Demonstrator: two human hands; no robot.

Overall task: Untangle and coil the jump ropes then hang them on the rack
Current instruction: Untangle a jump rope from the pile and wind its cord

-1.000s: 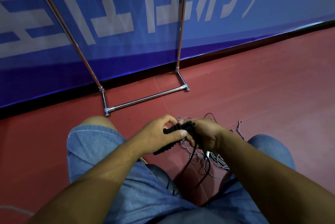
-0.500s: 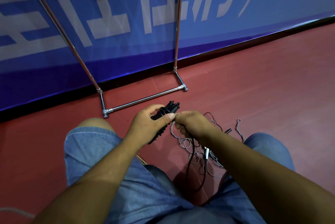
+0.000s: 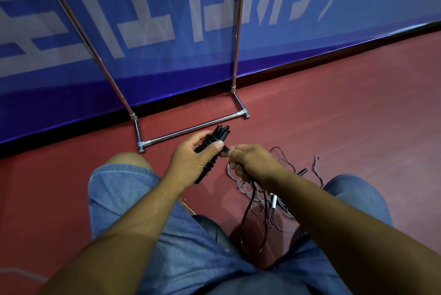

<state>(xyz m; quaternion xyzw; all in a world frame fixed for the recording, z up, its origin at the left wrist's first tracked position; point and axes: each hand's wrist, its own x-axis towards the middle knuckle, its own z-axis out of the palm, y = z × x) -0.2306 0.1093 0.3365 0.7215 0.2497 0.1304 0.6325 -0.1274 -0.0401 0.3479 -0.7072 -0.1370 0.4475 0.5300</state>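
Above the floor (image 3: 334, 115), left hand (image 3: 191, 163) tight around handles (image 3: 220, 133), right hand (image 3: 250, 161) tight around cords (image 3: 249, 205)

We wear faded blue denim shorts (image 3: 133, 199), softly creased across both thighs. At 8 o'clock the left leg ends in a stitched hem (image 3: 124, 171) with a bare knee (image 3: 124, 159) showing past it. At 4 o'clock the right leg has a similar rounded edge. 2 bare forearms (image 3: 133, 227) lead to the left hand (image 3: 191, 161) and right hand (image 3: 248, 161).
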